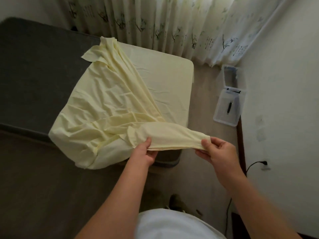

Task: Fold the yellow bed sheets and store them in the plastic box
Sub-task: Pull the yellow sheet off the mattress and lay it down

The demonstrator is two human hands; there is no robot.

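Note:
A pale yellow bed sheet [107, 100] lies crumpled over the near end of the dark grey mattress [34, 75], partly folded back on itself. One corner of the sheet is lifted off the mattress's near right corner. My left hand [145, 152] pinches the lifted edge from below. My right hand [215, 149] grips the tip of that corner, and the cloth is stretched between the two hands. The clear plastic box [230, 76] stands open on the floor by the right wall, with its lid [227, 107] lying flat in front of it.
Patterned curtains [172, 23] hang behind the bed. A white wall [284, 100] closes the right side, with a plug and black cable [253, 164] low on it. Beige carpet [207, 94] runs between bed and wall. A small dark object lies on the lid.

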